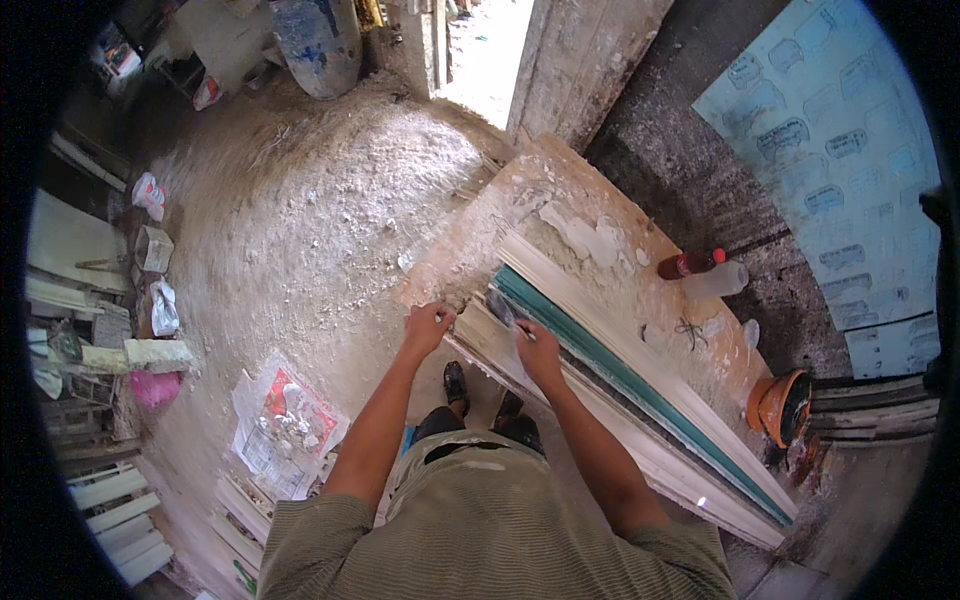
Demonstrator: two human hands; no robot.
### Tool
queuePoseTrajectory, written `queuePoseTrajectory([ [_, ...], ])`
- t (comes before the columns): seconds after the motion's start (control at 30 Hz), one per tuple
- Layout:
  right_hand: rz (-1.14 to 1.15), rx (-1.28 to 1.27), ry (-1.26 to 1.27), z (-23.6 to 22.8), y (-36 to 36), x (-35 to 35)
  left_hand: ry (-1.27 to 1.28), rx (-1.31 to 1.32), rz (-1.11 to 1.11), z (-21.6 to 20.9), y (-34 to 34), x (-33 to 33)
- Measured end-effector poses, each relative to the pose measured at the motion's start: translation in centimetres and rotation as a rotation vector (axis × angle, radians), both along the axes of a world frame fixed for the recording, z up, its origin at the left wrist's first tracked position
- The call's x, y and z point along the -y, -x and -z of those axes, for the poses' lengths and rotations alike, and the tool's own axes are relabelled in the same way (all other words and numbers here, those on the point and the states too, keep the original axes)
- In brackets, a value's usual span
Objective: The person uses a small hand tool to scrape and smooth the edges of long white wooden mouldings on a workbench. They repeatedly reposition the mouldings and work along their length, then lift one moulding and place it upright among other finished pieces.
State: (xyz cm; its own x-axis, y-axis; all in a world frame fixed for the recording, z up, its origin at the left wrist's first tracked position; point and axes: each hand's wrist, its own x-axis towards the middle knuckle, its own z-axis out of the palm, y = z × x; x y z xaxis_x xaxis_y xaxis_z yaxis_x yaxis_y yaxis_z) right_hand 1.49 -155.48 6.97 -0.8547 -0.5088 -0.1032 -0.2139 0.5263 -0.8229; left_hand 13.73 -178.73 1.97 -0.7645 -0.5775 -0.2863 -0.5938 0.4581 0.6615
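My left hand (pixel 430 325) is closed in a pinch at the near left end of a long pale moulding (pixel 482 326); whatever sits between the fingertips is too small to name. In my right hand (pixel 538 352) is a scraper (pixel 500 306) with a dark, flat blade, its fingers wrapped round the handle. That blade lies over the end of the long forms, close to a teal strip (pixel 600 356) that runs away to the lower right. Beyond the teal strip, another long whitish length (pixel 620 350) lies parallel on the plaster-spattered bench (pixel 465 235).
A bottle of dark red liquid (pixel 688 264) and a translucent bottle (pixel 722 280) stand at the bench's far side. An orange bucket (pixel 778 408) is at the right. Left on the floor lies a printed sack (pixel 290 420). A blue barrel (pixel 318 45) stands near the bright doorway.
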Motion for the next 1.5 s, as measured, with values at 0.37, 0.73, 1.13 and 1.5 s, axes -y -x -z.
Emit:
queuePoseTrajectory([
  [0.37,-0.009,0.045,-0.152,-1.0,0.5,0.3,-0.232,-0.232,-0.146,-0.2,-0.8,1.4],
  [0.73,-0.018,-0.264,-0.141,-4.5,2.8,3.7,-0.319,-0.136,0.033,-0.5,-0.3,2.0],
  [1.13,0.079,-0.704,-0.242,-7.7,13.5,-8.5,-0.266,-0.159,0.103,-0.3,0.3,3.0],
  [1.5,0.398,-0.324,-0.154,-4.2,-1.0,-16.3,0.132,0.228,0.580,-1.3,-1.4,7.2],
])
